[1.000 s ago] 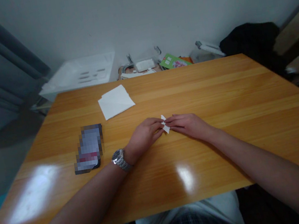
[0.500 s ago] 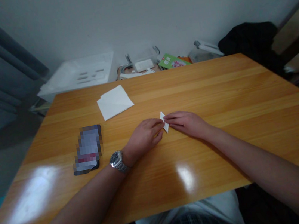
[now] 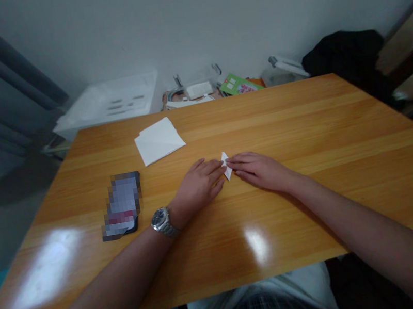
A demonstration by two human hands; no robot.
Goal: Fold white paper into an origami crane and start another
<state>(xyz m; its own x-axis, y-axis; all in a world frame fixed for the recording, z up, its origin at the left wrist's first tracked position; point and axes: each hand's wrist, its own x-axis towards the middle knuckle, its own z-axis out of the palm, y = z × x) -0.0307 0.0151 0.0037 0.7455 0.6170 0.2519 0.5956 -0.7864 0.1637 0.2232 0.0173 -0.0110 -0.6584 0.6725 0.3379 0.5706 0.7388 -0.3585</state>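
A small folded piece of white paper (image 3: pixel 227 172), shaped like a narrow diamond, lies on the wooden table between my hands. From the left, my left hand (image 3: pixel 203 182) holds it down with its fingertips; the wrist wears a metal watch (image 3: pixel 162 222). My right hand (image 3: pixel 257 167) grips the paper's other side, its fingers drawn close together. The two sets of fingertips nearly meet over the middle of the paper and cover part of it. Only the paper's upper and lower points show plainly.
Loose white sheets (image 3: pixel 160 141) lie farther back on the wooden table (image 3: pixel 302 118). A phone (image 3: pixel 122 204) with a blurred screen rests left of my left forearm. Beyond the far edge stand a white plastic bin (image 3: pixel 104 103), a green booklet (image 3: pixel 238 84) and a dark cloth heap (image 3: pixel 344 59).
The folded paper has turned slightly and moved a little away from me. My left fingers have shifted slightly back and look flatter and more spread. My right hand has barely moved.
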